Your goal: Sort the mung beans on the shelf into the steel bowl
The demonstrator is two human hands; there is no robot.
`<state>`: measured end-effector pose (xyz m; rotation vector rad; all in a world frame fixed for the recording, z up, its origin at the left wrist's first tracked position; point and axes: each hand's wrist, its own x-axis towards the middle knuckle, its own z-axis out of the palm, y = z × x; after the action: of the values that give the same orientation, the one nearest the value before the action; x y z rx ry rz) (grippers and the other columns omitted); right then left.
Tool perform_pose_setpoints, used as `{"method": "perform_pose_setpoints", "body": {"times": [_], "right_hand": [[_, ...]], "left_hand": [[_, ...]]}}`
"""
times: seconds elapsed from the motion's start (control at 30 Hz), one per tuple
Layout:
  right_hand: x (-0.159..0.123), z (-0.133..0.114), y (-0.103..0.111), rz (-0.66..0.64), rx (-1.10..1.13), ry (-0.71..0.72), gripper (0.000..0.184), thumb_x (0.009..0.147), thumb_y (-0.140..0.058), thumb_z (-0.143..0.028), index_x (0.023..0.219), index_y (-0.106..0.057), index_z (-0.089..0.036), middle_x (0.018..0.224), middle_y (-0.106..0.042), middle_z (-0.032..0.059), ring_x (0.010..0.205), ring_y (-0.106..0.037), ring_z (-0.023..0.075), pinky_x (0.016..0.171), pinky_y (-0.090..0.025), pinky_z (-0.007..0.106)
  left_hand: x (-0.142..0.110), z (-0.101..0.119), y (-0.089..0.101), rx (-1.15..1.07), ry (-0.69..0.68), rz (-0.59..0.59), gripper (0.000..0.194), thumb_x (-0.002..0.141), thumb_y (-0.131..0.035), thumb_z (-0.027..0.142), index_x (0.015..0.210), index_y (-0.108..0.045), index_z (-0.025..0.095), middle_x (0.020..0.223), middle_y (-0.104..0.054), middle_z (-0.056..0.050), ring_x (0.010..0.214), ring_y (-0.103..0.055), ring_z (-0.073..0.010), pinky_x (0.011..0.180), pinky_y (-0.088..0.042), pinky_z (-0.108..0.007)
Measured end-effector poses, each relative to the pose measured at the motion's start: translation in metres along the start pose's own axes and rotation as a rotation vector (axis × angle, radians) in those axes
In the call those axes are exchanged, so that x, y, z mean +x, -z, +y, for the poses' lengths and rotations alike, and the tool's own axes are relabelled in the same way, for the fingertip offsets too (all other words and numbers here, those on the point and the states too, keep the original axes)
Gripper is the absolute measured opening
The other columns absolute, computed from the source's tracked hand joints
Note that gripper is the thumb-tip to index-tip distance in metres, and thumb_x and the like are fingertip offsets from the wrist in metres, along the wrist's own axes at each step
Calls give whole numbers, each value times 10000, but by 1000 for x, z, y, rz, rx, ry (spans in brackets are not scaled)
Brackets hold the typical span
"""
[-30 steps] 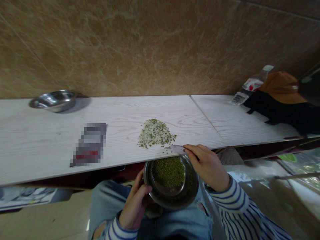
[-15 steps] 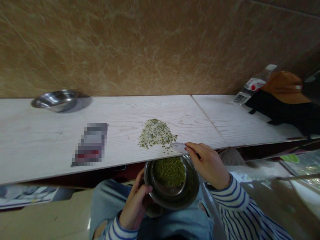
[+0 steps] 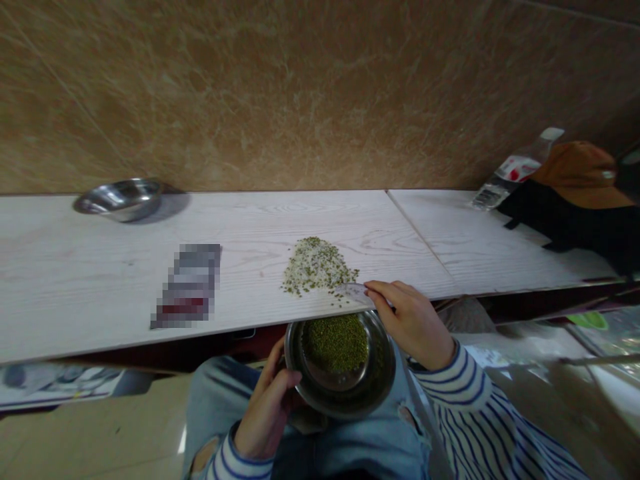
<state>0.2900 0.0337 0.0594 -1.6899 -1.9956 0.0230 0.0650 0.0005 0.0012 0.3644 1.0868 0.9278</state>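
Note:
My left hand (image 3: 273, 407) is closed on the left rim of a steel bowl (image 3: 345, 400), thumb on top and fingers underneath. Held over my lap just below the table's front edge, the bowl contains green mung beans (image 3: 337, 341). My right hand (image 3: 413, 320) pinches a small clear plastic piece, perhaps a spoon (image 3: 353, 291); its exact kind is hard to make out. The tip of this piece rests among loose beans at the near right side of a pile of white rice grains and green beans (image 3: 317, 263) on the tabletop.
On the white wood-grain table (image 3: 250, 220), an empty steel bowl (image 3: 123, 200) stands at the back left. A blurred flat packet or phone (image 3: 187, 287) lies in front of it. To the right are a plastic bottle (image 3: 515, 170), an orange-brown cap (image 3: 580, 173) and black cloth (image 3: 565, 223).
My right hand and the clear plastic piece have shifted slightly left toward the pile. The left hand still holds the bowl, and the camera view has turned a little.

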Motion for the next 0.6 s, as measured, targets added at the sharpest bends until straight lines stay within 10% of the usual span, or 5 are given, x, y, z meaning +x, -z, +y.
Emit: {"method": "perform_pose_setpoints", "body": {"times": [0.6], "right_hand": [[9,1,-4,-24,70,51,253,896,-411,-251,1038,-613,-197,929,-661,62,861,-586,180,809,-466,342]], "left_hand": [[-1,3,3,-5,-21,11,640,570,-601,170,1203,-536,238,1011,-664,-44,918,-581,-253,681,-475,-330]]}}
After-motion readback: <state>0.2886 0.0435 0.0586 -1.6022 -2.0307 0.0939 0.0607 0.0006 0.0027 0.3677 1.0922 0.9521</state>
